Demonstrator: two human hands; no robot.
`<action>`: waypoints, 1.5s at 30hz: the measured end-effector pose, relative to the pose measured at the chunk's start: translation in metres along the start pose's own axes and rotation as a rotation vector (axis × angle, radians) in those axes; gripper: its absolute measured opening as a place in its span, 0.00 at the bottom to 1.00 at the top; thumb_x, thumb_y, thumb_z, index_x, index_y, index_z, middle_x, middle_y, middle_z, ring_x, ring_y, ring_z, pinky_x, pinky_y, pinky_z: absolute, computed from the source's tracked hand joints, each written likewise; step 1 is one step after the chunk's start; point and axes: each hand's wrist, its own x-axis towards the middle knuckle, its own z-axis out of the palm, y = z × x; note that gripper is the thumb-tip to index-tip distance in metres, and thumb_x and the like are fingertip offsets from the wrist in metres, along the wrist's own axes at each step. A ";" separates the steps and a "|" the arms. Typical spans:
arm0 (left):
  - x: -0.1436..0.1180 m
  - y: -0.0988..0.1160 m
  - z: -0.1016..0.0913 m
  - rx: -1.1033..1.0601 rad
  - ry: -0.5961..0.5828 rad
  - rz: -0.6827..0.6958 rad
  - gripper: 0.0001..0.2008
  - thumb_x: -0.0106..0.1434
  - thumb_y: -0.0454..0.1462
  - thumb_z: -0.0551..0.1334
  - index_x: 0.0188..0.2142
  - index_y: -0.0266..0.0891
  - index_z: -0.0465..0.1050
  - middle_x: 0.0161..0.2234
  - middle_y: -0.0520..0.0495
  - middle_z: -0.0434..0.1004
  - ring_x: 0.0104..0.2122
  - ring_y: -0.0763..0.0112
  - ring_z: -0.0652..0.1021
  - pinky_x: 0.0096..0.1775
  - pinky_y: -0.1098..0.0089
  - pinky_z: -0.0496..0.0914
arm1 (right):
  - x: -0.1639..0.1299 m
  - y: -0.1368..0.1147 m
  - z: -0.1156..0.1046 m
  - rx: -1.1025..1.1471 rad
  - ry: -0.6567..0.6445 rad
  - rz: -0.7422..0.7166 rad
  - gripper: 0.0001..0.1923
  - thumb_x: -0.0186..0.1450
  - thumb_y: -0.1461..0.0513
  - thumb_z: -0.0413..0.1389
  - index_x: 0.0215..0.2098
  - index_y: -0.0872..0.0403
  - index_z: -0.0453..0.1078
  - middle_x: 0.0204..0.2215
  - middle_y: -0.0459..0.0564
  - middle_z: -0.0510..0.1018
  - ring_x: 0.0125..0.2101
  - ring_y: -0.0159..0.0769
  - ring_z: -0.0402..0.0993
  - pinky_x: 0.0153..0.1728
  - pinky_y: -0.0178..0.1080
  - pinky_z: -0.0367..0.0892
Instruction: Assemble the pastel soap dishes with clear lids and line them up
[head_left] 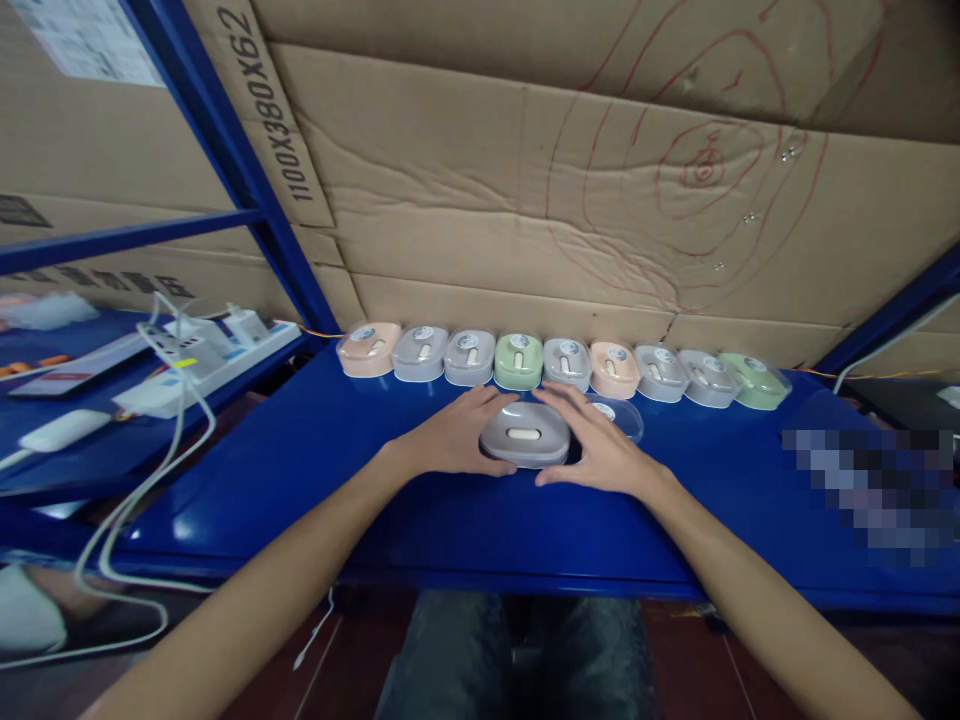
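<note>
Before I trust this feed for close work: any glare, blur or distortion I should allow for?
Head view: pale glare on the blue table at left; the gray box is slightly soft but its outline readable; back-row labels too small to read; a pixelated patch hides the table's right; the left post slants steeply, suggesting wide-angle stretch.

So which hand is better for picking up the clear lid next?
Probably the right hand: the clear lid lies just beyond it, on its side of the grey box. The left hand is on the box's other side, farther away.
</note>
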 end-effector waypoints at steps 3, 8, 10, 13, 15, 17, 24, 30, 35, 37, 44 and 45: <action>0.001 0.007 0.004 0.006 -0.009 -0.004 0.51 0.58 0.59 0.76 0.74 0.47 0.63 0.65 0.37 0.73 0.66 0.37 0.71 0.68 0.40 0.66 | 0.002 -0.002 0.019 -0.039 -0.066 -0.073 0.61 0.63 0.33 0.67 0.82 0.42 0.48 0.79 0.64 0.54 0.76 0.65 0.59 0.71 0.68 0.66; 0.000 0.009 0.006 -0.020 -0.012 -0.039 0.55 0.57 0.59 0.77 0.76 0.45 0.60 0.67 0.36 0.72 0.68 0.37 0.70 0.70 0.39 0.64 | 0.001 0.001 0.025 -0.044 -0.039 -0.103 0.51 0.69 0.37 0.65 0.81 0.43 0.53 0.77 0.63 0.57 0.74 0.63 0.62 0.70 0.67 0.67; 0.000 0.006 0.007 -0.037 -0.014 -0.056 0.57 0.55 0.60 0.78 0.77 0.46 0.59 0.69 0.35 0.70 0.70 0.35 0.68 0.71 0.37 0.62 | 0.000 0.000 0.026 -0.001 -0.019 -0.081 0.49 0.69 0.37 0.64 0.80 0.41 0.55 0.76 0.61 0.58 0.73 0.62 0.63 0.70 0.66 0.67; 0.000 0.002 0.009 -0.073 -0.006 -0.073 0.59 0.54 0.59 0.79 0.78 0.48 0.57 0.72 0.36 0.68 0.72 0.33 0.66 0.71 0.36 0.62 | 0.000 -0.001 0.027 0.095 0.013 -0.042 0.47 0.68 0.36 0.65 0.79 0.39 0.58 0.74 0.59 0.60 0.73 0.60 0.64 0.70 0.65 0.68; 0.001 0.000 0.009 -0.109 0.009 -0.080 0.59 0.53 0.58 0.80 0.77 0.48 0.57 0.72 0.36 0.67 0.71 0.33 0.67 0.70 0.36 0.63 | 0.000 -0.001 0.028 0.161 0.044 -0.004 0.46 0.68 0.36 0.65 0.77 0.39 0.61 0.72 0.58 0.62 0.72 0.59 0.65 0.70 0.64 0.68; 0.002 -0.001 0.009 -0.157 0.022 -0.087 0.60 0.51 0.57 0.81 0.77 0.48 0.58 0.72 0.35 0.68 0.70 0.33 0.69 0.69 0.36 0.64 | 0.001 -0.001 0.027 0.208 0.085 0.037 0.44 0.68 0.36 0.66 0.76 0.39 0.64 0.71 0.57 0.64 0.70 0.58 0.67 0.69 0.63 0.69; 0.004 -0.001 0.005 -0.283 0.036 -0.093 0.64 0.46 0.59 0.83 0.75 0.47 0.58 0.71 0.36 0.69 0.68 0.37 0.71 0.68 0.40 0.66 | 0.004 -0.003 0.014 0.217 0.237 0.044 0.31 0.74 0.41 0.62 0.70 0.41 0.70 0.64 0.57 0.72 0.67 0.56 0.71 0.68 0.62 0.69; 0.002 -0.007 -0.010 -0.082 -0.027 -0.058 0.44 0.52 0.63 0.79 0.62 0.46 0.75 0.57 0.40 0.79 0.61 0.39 0.75 0.63 0.44 0.69 | -0.001 -0.001 -0.014 0.024 0.275 0.004 0.36 0.73 0.36 0.59 0.72 0.41 0.67 0.69 0.58 0.67 0.70 0.59 0.67 0.70 0.66 0.67; 0.000 -0.014 -0.018 -0.003 -0.022 -0.122 0.41 0.54 0.62 0.78 0.60 0.46 0.76 0.53 0.42 0.78 0.58 0.41 0.76 0.59 0.47 0.71 | -0.017 -0.006 -0.040 -0.136 0.179 -0.025 0.42 0.72 0.36 0.60 0.77 0.41 0.60 0.72 0.60 0.63 0.71 0.64 0.65 0.69 0.66 0.69; 0.000 -0.015 -0.019 -0.012 -0.025 -0.127 0.41 0.54 0.62 0.78 0.61 0.47 0.76 0.53 0.42 0.78 0.58 0.41 0.76 0.60 0.48 0.71 | -0.032 -0.009 -0.043 -0.189 0.117 -0.016 0.45 0.71 0.36 0.61 0.79 0.41 0.57 0.74 0.60 0.62 0.70 0.66 0.67 0.67 0.65 0.72; -0.002 -0.015 -0.020 0.009 -0.026 -0.109 0.39 0.59 0.60 0.75 0.62 0.45 0.75 0.55 0.41 0.77 0.59 0.43 0.75 0.62 0.50 0.70 | -0.096 -0.009 -0.033 -0.363 -0.049 0.003 0.47 0.71 0.37 0.63 0.80 0.40 0.55 0.77 0.63 0.60 0.71 0.67 0.67 0.65 0.68 0.74; -0.001 -0.015 -0.020 0.015 -0.025 -0.115 0.38 0.60 0.60 0.75 0.62 0.45 0.75 0.55 0.41 0.77 0.59 0.43 0.75 0.62 0.50 0.70 | -0.100 -0.008 -0.031 -0.370 -0.065 0.010 0.46 0.71 0.38 0.63 0.80 0.40 0.55 0.77 0.62 0.60 0.71 0.67 0.67 0.65 0.69 0.73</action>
